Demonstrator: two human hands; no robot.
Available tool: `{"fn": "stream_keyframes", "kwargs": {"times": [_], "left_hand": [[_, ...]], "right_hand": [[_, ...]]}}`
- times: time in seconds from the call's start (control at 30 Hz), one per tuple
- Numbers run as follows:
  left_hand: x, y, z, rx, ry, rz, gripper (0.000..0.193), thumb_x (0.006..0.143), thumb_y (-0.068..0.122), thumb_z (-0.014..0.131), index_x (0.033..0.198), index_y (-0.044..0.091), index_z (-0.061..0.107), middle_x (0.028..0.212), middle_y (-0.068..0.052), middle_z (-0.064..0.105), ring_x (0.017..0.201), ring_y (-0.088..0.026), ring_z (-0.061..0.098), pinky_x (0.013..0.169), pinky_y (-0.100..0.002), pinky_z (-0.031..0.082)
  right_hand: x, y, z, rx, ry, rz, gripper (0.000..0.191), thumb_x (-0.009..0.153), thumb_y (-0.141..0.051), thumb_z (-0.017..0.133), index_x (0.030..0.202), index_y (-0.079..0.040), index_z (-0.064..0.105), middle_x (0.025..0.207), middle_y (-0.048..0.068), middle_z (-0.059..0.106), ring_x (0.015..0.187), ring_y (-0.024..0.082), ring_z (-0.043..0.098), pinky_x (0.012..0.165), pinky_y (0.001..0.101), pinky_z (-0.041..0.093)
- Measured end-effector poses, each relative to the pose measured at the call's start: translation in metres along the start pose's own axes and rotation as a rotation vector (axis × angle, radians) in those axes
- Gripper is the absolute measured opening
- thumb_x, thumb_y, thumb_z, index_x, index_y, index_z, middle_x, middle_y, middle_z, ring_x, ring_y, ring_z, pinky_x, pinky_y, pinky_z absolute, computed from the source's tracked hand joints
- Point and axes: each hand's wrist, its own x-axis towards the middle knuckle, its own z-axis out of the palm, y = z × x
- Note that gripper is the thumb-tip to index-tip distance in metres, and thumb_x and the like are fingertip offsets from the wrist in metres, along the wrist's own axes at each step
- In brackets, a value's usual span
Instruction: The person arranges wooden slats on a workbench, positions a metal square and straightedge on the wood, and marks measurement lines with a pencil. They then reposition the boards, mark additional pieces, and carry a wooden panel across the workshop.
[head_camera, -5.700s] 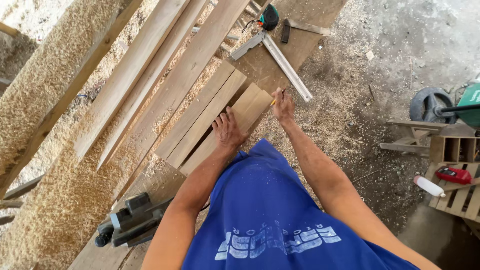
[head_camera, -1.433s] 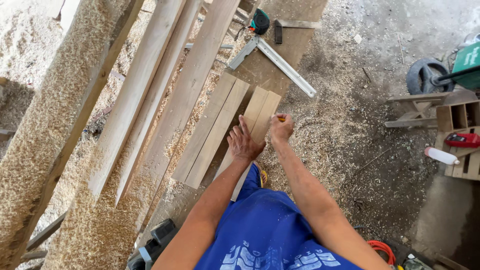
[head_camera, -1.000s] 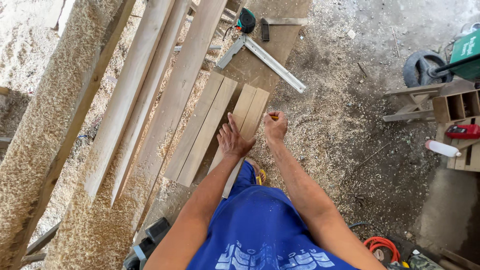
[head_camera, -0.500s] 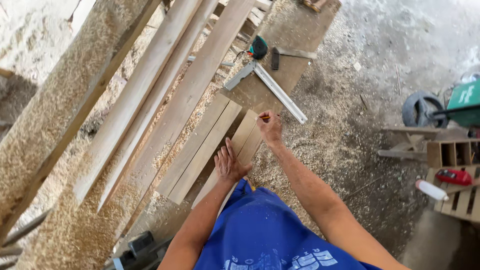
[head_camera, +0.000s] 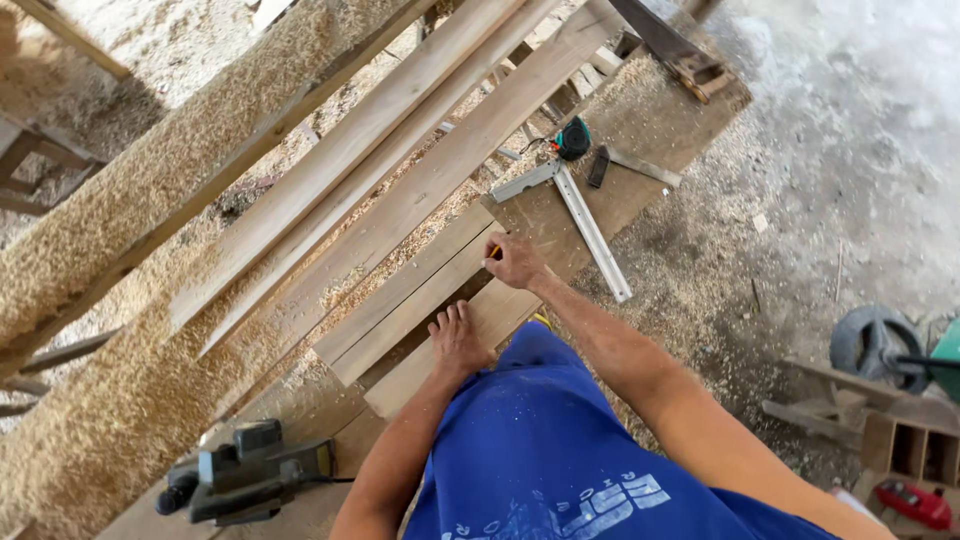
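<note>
My left hand (head_camera: 458, 340) presses flat, fingers spread, on a short light board (head_camera: 480, 322) lying on the workbench (head_camera: 640, 120). My right hand (head_camera: 514, 262) is closed around a small pencil at the far end of that board, its tip on the wood. Two more short boards (head_camera: 405, 295) lie side by side just left of it. A metal square (head_camera: 575, 207) lies on the bench beyond my right hand.
Long planks (head_camera: 400, 170) run diagonally across the bench, with heaps of sawdust (head_camera: 120, 400) to the left. An electric planer (head_camera: 250, 480) sits at the bottom left. A tape measure (head_camera: 573, 138) lies past the square. A wheel (head_camera: 875, 345) and wooden crates (head_camera: 905, 450) stand at the right.
My right hand has reached farther up the short board with the pencil. My left hand stays flat on the board, and my view has shifted toward the bench's far end.
</note>
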Motion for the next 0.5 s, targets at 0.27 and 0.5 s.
{"fn": "stream_keyframes", "kwargs": {"times": [0.27,0.5], "left_hand": [[0.013,0.014,0.001,0.128,-0.005,0.039,0.119,0.049,0.041,0.09,0.149,0.004,0.036,0.133,-0.016,0.052,0.124,-0.035,0.049,0.101,-0.049,0.041],[0.032,0.064,0.002,0.101,-0.005,-0.02,0.122,0.048,0.045,0.092,0.149,0.006,0.036,0.134,-0.015,0.053,0.125,-0.035,0.049,0.106,-0.05,0.04]], "right_hand": [[0.042,0.016,-0.026,-0.112,-0.419,-0.21,0.021,0.08,-0.024,0.073,0.092,-0.009,0.067,0.088,0.012,0.072,0.086,0.027,0.071,0.079,0.0399,0.057],[0.062,0.055,-0.068,-0.04,-0.63,-0.19,0.023,0.078,-0.024,0.078,0.092,-0.008,0.07,0.088,0.008,0.073,0.084,0.021,0.071,0.076,0.0353,0.057]]}}
